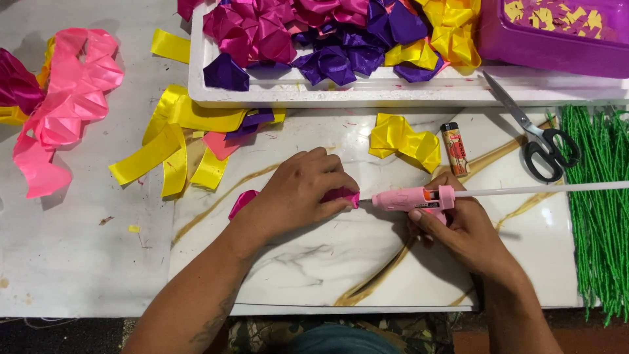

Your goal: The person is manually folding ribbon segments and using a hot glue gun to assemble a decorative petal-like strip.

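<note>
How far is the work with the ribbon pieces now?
Done: many folded ribbon pieces in magenta, purple and yellow fill the white tray, and one yellow folded piece lies on the marble board. In hand: the left hand presses a magenta ribbon piece while the right hand aims a pink glue gun at it. Left: loose yellow ribbon strips and green stems lie unused.
</note>
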